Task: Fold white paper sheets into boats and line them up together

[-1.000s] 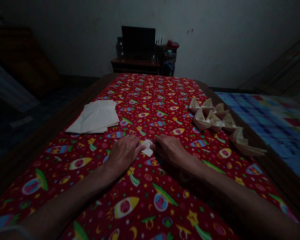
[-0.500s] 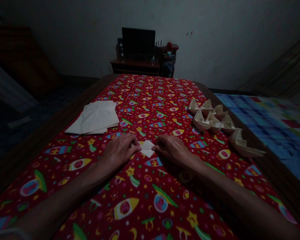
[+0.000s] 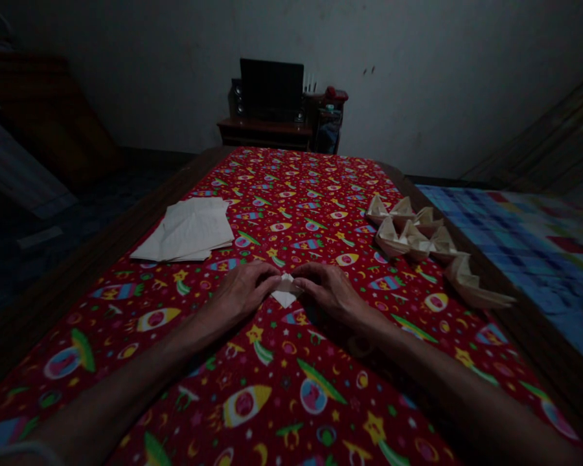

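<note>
- Head view: dim room, two bare hands at work mid-table on one small folded paper (image 3: 285,298).
- Folded paper: pale, pointed at the near end, visible crease lines, between the two hands, at the red printed cloth (image 3: 291,194). Far edge partly covered by fingers.
- Left hand (image 3: 245,286): grip closed to a pinch on the paper's left side, thumb along the near face, fingers curled behind. Pale band (image 3: 22,448) near the wrist end of that forearm.
- Right hand (image 3: 328,288): matching pinch on the right side, thumb tip at the paper. Exact fingertip contact on the far side hidden, can't tell.
- Paper stack (image 3: 192,226): flat pale sheets, edges fanned unevenly, beyond the left hand and to its left, on the cloth.
- Folded paper boats (image 3: 393,241): grouped to the right, peaks up, packed close in rough rows. Nearest one (image 3: 473,288) sits toward the cloth's right edge.
- Table (image 3: 172,188): dark wood, shows along both sides of the cloth.
- Background: black flat screen (image 3: 272,87) on a wooden stand (image 3: 267,133), speaker (image 3: 238,97) beside it. Plaid fabric (image 3: 490,239) off to the right, lower than the table.
</note>
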The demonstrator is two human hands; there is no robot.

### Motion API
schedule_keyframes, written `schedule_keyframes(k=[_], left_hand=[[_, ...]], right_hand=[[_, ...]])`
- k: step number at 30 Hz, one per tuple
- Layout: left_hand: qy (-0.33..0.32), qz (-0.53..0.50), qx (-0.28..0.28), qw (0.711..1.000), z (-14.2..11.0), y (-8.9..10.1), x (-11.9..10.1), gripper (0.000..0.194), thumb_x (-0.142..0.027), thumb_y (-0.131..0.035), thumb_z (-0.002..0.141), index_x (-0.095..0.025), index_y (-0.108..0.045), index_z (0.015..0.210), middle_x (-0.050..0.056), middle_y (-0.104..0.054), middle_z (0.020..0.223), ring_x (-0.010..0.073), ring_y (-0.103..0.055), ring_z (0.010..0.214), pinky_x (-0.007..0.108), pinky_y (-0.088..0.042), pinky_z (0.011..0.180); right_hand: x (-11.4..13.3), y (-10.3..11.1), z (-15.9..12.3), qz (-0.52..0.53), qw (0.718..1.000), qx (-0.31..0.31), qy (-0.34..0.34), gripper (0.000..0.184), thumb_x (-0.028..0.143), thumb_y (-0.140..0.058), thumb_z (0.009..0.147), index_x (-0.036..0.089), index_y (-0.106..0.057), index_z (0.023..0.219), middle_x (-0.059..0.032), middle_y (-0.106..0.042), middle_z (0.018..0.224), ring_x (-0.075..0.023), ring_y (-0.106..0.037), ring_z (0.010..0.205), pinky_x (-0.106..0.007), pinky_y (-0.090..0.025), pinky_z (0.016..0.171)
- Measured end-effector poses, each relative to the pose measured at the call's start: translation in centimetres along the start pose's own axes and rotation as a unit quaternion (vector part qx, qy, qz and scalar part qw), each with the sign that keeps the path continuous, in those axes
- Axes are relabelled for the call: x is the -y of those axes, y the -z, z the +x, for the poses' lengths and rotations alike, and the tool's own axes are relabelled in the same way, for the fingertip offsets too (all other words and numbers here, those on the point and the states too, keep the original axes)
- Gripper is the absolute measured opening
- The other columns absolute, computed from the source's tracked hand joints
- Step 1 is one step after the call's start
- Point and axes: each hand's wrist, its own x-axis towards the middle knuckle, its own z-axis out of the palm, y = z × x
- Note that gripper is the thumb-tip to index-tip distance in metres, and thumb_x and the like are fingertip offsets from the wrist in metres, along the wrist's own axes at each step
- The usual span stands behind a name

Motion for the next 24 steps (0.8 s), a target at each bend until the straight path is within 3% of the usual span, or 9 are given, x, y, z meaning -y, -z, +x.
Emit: schedule_keyframes(k=[6,12,18,21,24], left_hand=[[-0.008,-0.006,0.003,1.0,-0.2,0.0,-0.1,0.029,-0.035,-0.044,0.088,-0.018,-0.068,0.094,0.004,-0.07,0.09,0.0185,-0.063,0.081,0.027,-0.044,0.071],[-0.008,-0.027,0.01,1.0,-0.2,0.0,-0.4,0.027,-0.038,-0.049,0.086,-0.019,-0.068,0.09,0.002,-0.069,0.088,0.017,-0.062,0.078,0.025,-0.044,0.068],[-0.024,0.015,0.04,0.999,-1.0,0.5,-0.2,0.028,-0.045,-0.052,0.083,-0.019,-0.063,0.087,0.002,-0.065,0.081,0.0161,-0.059,0.07,0.024,-0.04,0.06],[-0.028,0.045,0.071,0.996,-1.4,1.0,-0.4,0.019,-0.038,-0.056,0.08,-0.02,-0.06,0.084,0.001,-0.063,0.077,0.0158,-0.057,0.07,0.024,-0.038,0.06],[-0.011,0.046,0.093,0.995,-1.4,1.4,-0.9,0.012,-0.032,-0.058,0.077,-0.021,-0.061,0.077,-0.001,-0.062,0.074,0.0153,-0.057,0.068,0.024,-0.037,0.059]], right_hand=[[-0.3,-0.4,0.0,-0.017,0.999,0.003,0.028,0.022,0.026,-0.053,0.083,0.02,-0.068,0.098,-0.0032,-0.07,0.088,-0.0156,-0.062,0.076,-0.024,-0.041,0.065],[0.3,-0.7,-0.1,-0.025,1.0,0.017,0.0,0.013,0.028,-0.058,0.081,0.018,-0.065,0.08,0.001,-0.065,0.069,-0.0114,-0.055,0.062,-0.021,-0.034,0.055],[0.8,-0.2,-1.7,-0.05,0.997,0.017,0.064,0.028,0.042,-0.053,0.087,0.018,-0.061,0.099,-0.0042,-0.065,0.089,-0.0147,-0.058,0.078,-0.023,-0.038,0.064],[0.9,-0.3,-2.2,-0.075,0.991,0.026,0.109,0.027,0.039,-0.055,0.086,0.017,-0.059,0.101,-0.0054,-0.063,0.09,-0.0153,-0.056,0.078,-0.025,-0.038,0.066],[1.1,-0.5,-2.3,-0.074,0.992,0.031,0.099,0.021,0.034,-0.058,0.084,0.017,-0.059,0.097,-0.004,-0.063,0.086,-0.0142,-0.055,0.074,-0.024,-0.036,0.063]])
